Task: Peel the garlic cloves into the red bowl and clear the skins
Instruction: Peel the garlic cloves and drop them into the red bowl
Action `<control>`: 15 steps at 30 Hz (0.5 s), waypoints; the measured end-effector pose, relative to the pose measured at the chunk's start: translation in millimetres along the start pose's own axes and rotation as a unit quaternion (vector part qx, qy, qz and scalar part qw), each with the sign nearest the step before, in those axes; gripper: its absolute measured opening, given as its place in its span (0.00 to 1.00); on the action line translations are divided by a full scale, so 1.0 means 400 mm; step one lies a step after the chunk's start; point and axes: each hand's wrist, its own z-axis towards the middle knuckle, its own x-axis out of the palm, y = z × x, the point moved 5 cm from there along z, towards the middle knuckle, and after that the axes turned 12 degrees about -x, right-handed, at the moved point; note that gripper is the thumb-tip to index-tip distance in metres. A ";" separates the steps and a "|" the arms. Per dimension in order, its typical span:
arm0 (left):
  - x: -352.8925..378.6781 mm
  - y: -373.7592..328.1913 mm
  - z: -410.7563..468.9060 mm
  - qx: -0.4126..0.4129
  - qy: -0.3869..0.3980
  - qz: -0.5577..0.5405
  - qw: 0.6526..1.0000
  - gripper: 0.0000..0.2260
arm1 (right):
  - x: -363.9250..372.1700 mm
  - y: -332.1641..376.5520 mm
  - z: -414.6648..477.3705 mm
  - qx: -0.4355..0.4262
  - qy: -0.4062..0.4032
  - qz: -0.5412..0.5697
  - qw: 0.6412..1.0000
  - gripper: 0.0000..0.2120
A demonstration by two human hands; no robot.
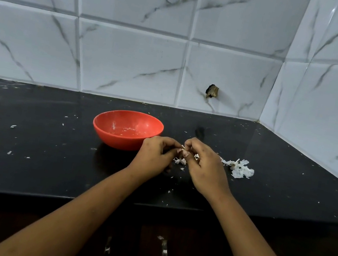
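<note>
Right: I see both hands meeting just right of the bowl (116,141), fingertips curled in and pinching one clove (185,153) between them. The left hand (154,156) is nearer the bowl, almost touching its wall. The right hand (204,167) lies between the clove and the skins (240,170) heaped further right. By my reading the peeled clove goes left and a little back, an easy drop for the left hand. I cannot make out its long axis.

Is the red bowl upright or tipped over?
Upright: the red bowl sits on its base on the counter, rim level, opening up.
</note>
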 end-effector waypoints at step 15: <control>0.005 0.010 0.008 -0.041 0.000 -0.102 0.994 0.07 | 0.002 -0.002 0.002 0.064 -0.018 0.189 0.980 0.06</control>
